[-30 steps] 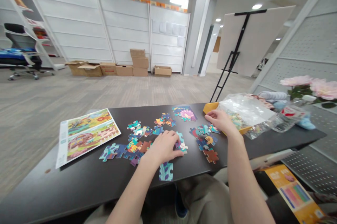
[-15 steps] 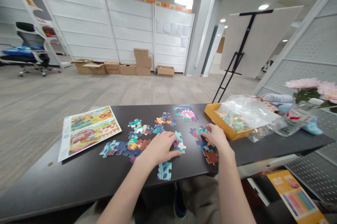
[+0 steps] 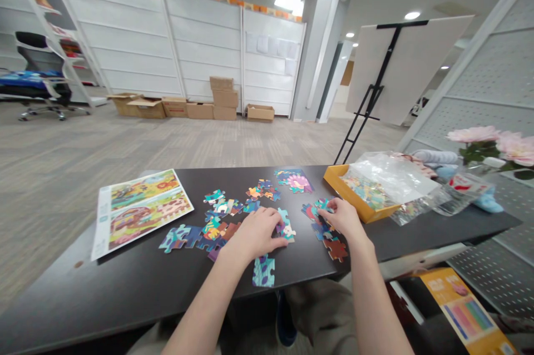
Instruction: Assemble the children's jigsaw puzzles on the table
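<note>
Hands are laid on jigsaw pieces [image 3: 212, 227] scattered on the black bench [image 3: 125, 282], left hand [image 3: 254, 232] flat and open, right hand [image 3: 340, 218] curled, its grip not discernible; piece-matching seems in hand, for which tabs must be lined up carefully.

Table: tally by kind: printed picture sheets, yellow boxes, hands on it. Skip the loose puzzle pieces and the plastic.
Picture sheet: 1
Yellow box: 1
Hands: 2 (left hand, right hand)
Total: 4
</note>
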`<action>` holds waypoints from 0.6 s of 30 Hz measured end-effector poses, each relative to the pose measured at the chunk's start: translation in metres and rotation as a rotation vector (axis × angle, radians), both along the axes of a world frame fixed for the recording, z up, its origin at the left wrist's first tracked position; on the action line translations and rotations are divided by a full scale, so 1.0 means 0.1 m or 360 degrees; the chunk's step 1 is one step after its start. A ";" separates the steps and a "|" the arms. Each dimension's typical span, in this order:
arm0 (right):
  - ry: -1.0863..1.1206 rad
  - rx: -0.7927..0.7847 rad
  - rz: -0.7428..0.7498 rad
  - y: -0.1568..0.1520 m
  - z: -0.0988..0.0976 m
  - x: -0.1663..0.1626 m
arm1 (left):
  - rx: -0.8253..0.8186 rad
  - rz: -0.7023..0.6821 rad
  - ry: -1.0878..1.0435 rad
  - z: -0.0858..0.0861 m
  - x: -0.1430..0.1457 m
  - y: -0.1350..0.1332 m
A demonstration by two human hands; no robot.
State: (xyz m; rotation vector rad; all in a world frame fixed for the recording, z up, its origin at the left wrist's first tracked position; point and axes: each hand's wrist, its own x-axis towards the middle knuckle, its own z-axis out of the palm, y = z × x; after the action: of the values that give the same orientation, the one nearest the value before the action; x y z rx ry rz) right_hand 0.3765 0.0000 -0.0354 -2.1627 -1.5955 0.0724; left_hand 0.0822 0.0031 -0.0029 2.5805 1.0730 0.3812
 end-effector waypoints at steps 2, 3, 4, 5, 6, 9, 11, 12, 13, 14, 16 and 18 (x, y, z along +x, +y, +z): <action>0.0098 -0.0032 0.0032 -0.01 0.02 0.01 | -0.0002 0.0029 0.0014 0.01 -0.01 0.00; 0.0151 -0.0040 0.0056 -0.01 0.03 0.02 | -0.0005 0.0044 0.0023 0.02 -0.02 0.00; 0.0201 -0.0040 0.0080 -0.02 0.04 0.02 | -0.0007 0.0057 0.0033 0.03 -0.03 0.00; 0.0246 -0.0033 0.0103 -0.02 0.05 0.03 | -0.0007 0.0069 0.0043 0.03 -0.03 -0.01; 0.0283 -0.0018 0.0125 -0.02 0.05 0.03 | -0.0007 0.0076 0.0050 0.03 -0.04 -0.01; 0.0331 0.0059 0.0172 -0.04 0.04 0.04 | -0.0012 0.0070 0.0050 0.04 -0.06 -0.01; 0.0361 0.0112 0.0210 -0.05 0.03 0.04 | -0.0021 0.0054 0.0038 0.03 -0.08 -0.01; 0.0396 0.0128 0.0241 -0.05 0.03 0.04 | -0.0027 0.0048 0.0036 0.03 -0.09 -0.01; 0.0444 0.0132 0.0282 -0.06 0.03 0.04 | -0.0033 0.0046 0.0038 0.03 -0.10 0.00; 0.0502 0.0124 0.0333 -0.06 0.04 0.04 | -0.0038 0.0047 0.0042 0.03 -0.11 0.00; 0.0602 0.0093 0.0432 -0.07 0.06 0.04 | -0.0046 0.0058 0.0045 0.04 -0.12 0.00; 0.0609 0.0075 0.0473 -0.07 0.07 0.05 | -0.0052 0.0068 0.0044 0.05 -0.13 0.00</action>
State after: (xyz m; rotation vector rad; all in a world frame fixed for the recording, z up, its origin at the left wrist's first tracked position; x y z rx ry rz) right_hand 0.3811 -0.0066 -0.0280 -1.7302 -1.6504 0.5029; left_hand 0.0695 0.0036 0.0022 2.5448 1.1360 0.3362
